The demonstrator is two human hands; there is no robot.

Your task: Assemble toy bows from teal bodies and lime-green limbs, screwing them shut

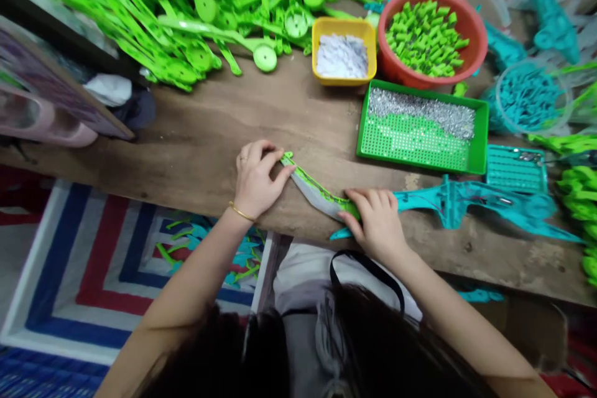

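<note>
Twelve-to-two o'clock: yellow bowl [344, 81] of white bits [342, 56], red bowl [472, 25] of green bits [424, 40], green tray [420, 162] of silvery bits [429, 113] | curved strip [316, 189] over table [209, 121], long axis ten-to-four, tabbed end at ten | left hand [259, 179], right hand [379, 219] hold its ends

A thin gold-coloured bangle [241, 212] circles the left wrist [243, 206] — a slim ring [243, 158] sits on a left-hand finger. Bare forearms [186, 286]; pale grey-white clothing [298, 267], with a curved black strap [368, 261] across it.

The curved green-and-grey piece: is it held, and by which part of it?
Yes, by both ends: the left hand holds the curved piece at its left tip, the right hand at its green right end.
</note>
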